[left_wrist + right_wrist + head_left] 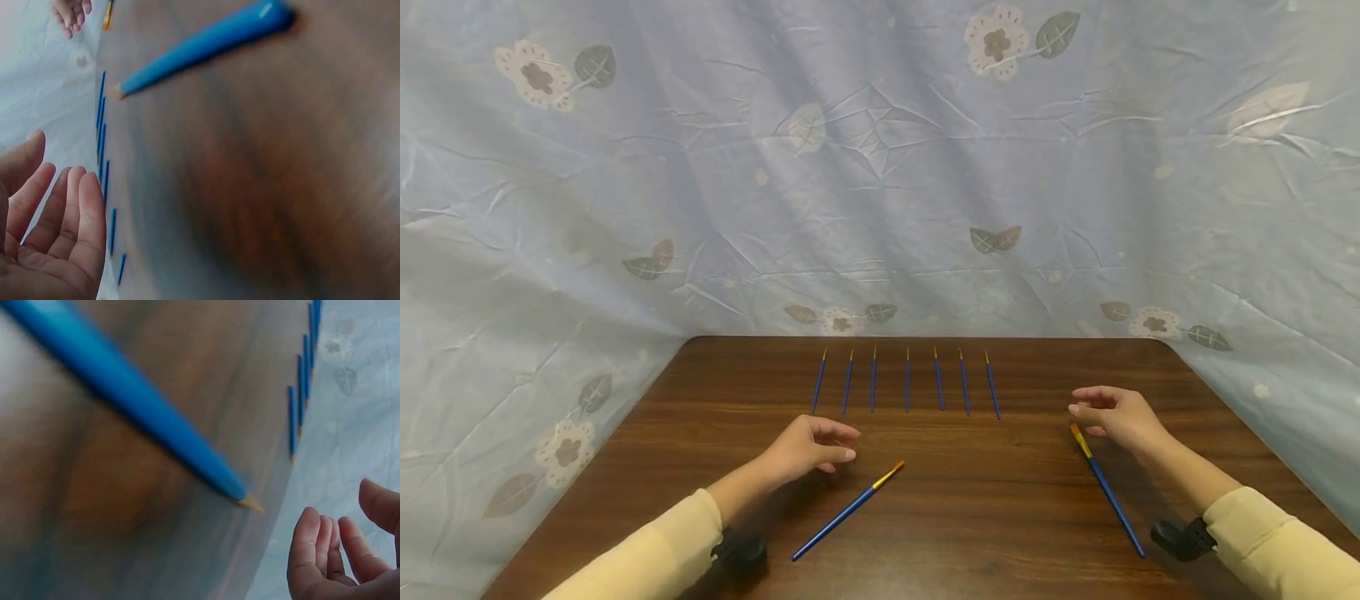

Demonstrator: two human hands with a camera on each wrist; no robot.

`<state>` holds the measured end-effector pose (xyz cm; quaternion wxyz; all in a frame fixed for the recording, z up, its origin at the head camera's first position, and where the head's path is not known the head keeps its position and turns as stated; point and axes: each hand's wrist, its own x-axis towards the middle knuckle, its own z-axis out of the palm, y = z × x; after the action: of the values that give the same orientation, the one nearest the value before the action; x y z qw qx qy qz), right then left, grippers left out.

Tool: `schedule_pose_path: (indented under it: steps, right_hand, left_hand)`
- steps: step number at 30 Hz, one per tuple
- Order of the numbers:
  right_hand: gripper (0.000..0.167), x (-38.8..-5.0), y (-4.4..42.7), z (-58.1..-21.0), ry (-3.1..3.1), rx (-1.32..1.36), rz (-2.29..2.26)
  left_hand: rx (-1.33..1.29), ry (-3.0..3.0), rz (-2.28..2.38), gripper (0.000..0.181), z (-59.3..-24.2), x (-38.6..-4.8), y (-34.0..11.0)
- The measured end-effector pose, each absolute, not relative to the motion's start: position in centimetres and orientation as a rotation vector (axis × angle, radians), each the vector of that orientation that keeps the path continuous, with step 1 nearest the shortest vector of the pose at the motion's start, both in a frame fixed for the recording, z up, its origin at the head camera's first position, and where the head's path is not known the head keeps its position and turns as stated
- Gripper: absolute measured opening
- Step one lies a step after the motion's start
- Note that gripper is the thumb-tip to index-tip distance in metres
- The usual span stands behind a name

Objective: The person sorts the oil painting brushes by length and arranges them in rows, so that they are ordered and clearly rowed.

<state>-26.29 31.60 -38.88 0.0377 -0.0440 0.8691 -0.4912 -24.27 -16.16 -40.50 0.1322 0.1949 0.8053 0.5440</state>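
Note:
My left hand (811,448) hovers over the table left of centre, fingers loosely bent and nothing between them. Just to its right lies a blue paintbrush (847,511) with a gold ferrule, slanting up to the right; the left wrist view shows its handle (206,44) large and close. My right hand (1116,417), also holding nothing, is above the right side, beside the bristle end of another blue paintbrush (1108,492). That brush slants down to the right and crosses the right wrist view (144,412). Each hand appears relaxed, thumb apart from the fingers.
Several thinner blue paintbrushes (907,382) lie in a spaced row near the far edge of the brown wooden table (970,483), bristles pointing away. A pale floral cloth (880,192) hangs behind and along both sides.

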Motion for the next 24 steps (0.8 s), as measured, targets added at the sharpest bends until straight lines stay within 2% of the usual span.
schedule_pose_path:
  steps: [17, 24]
  right_hand:
    - [0.064, -22.0, 33.6, -40.8, 2.784, -0.008, -1.438]
    - [0.062, -21.2, 33.5, -41.5, 2.752, 0.035, -1.445]
  left_hand:
    - [0.506, 2.388, 1.62, 0.038, -41.6, -21.4, -14.9]
    - [0.5, 2.408, 1.633, 0.039, -42.1, -20.5, -14.6]
